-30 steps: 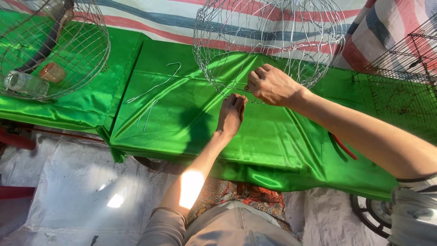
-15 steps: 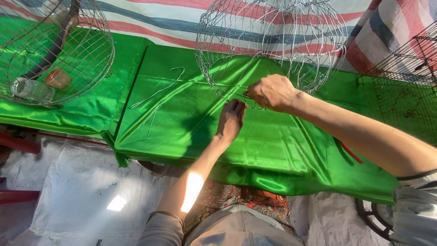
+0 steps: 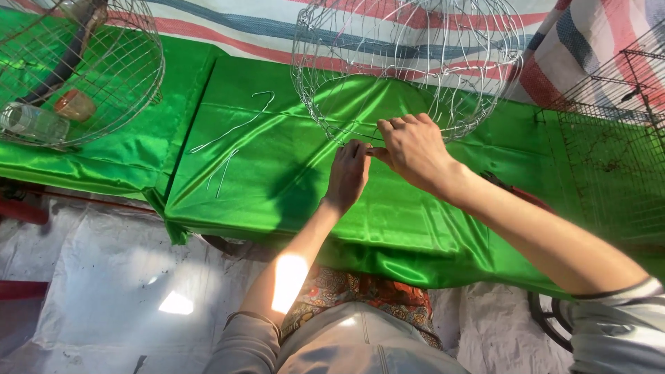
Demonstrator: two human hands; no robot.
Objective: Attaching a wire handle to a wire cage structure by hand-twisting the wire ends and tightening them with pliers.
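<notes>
A round, open wire basket frame [image 3: 409,62] stands on a table covered in shiny green cloth [image 3: 277,180]. My left hand [image 3: 348,173] and my right hand [image 3: 412,149] meet at the frame's lower front rim. The fingertips of both pinch a thin wire there, right thumb against left fingers. Which strand each hand holds is too fine to tell. Both forearms reach up from the bottom of the view.
Loose bent wires [image 3: 232,131] lie on the cloth to the left. A second wire basket [image 3: 83,69] at far left holds a plastic bottle [image 3: 31,121] and a small jar [image 3: 75,105]. A dark wire mesh cage [image 3: 616,138] sits at right. Striped tarp hangs behind.
My left hand rose from the cloth to the basket's rim and met my right hand, which slid slightly down toward it. The view moved closer to the basket.
</notes>
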